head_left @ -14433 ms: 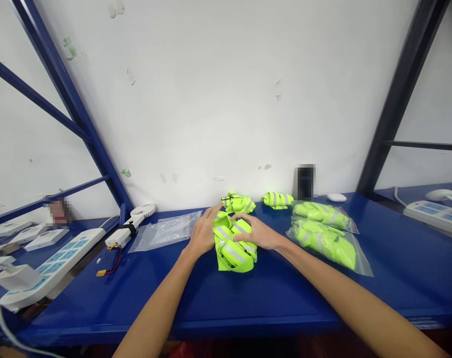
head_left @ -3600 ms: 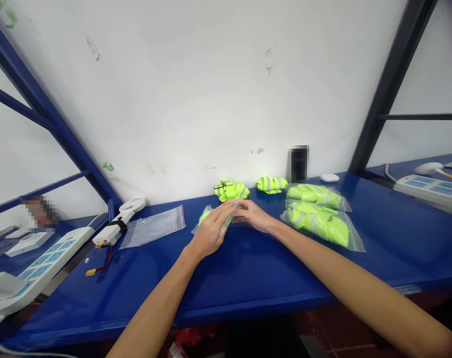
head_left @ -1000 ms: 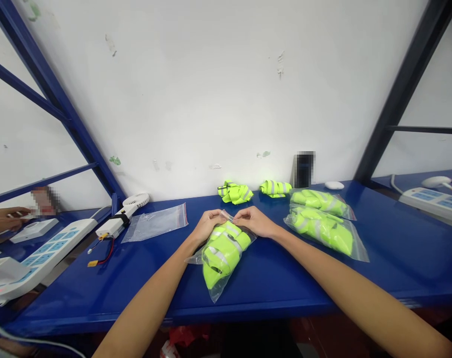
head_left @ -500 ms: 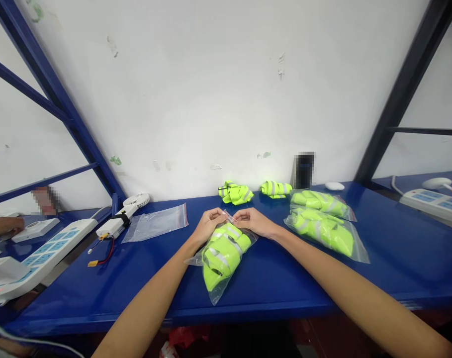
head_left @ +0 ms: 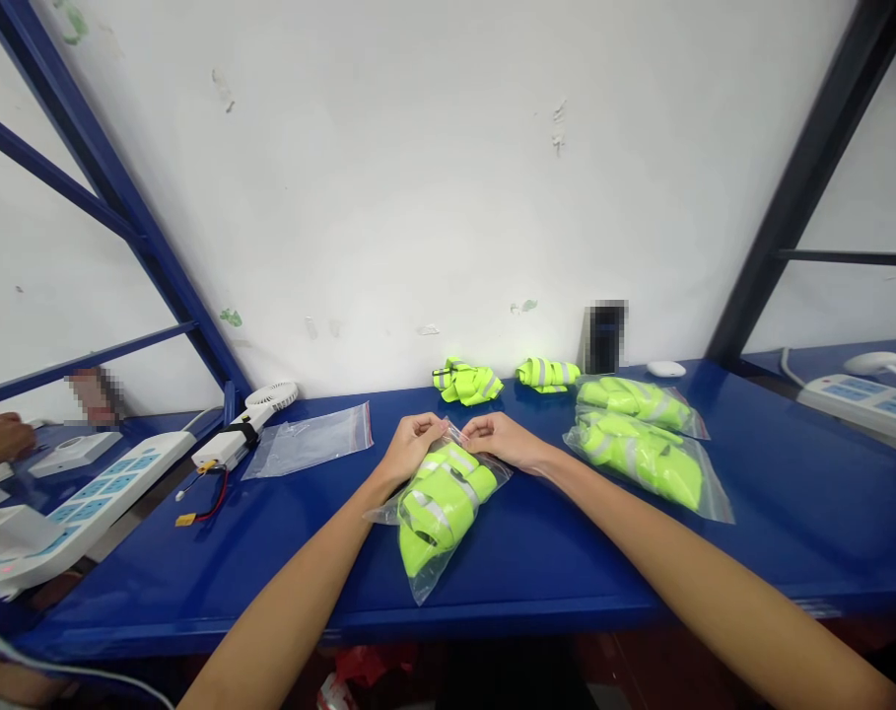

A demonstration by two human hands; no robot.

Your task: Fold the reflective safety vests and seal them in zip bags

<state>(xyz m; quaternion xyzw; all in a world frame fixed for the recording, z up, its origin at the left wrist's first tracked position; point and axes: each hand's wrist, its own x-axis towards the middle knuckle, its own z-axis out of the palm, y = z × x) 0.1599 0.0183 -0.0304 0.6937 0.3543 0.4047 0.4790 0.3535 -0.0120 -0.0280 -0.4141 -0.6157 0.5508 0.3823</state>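
Both hands pinch the top edge of a clear zip-lock bag (head_left: pixel 423 590) in front of me. Inside it lies a folded neon-yellow reflective vest (head_left: pixel 442 508) with silver strips. My left hand (head_left: pixel 410 446) grips the left part of the bag's mouth, thumb and fingers together. Just beside it, my right hand (head_left: pixel 505 441) pinches the same edge farther right. The bag rests on the blue table (head_left: pixel 551 552), its bottom corner toward me. Two more bagged vests (head_left: pixel 644 459) lie to the right, overlapping.
Behind my hands, two rolled vests without bags (head_left: pixel 468 383) sit by the wall. An empty clear bag (head_left: pixel 310 444) lies left, beside a white handheld fan (head_left: pixel 271 396) with wired connectors. A power strip (head_left: pixel 97 503) stands farther left, near another person's hand (head_left: pixel 2 441). A blurred dark device (head_left: pixel 604 338) leans at the back.
My hands and the bag stay nearly in place, with only slight finger movement at the bag's edge. At far left, the other person's hand has shifted a little left and up.
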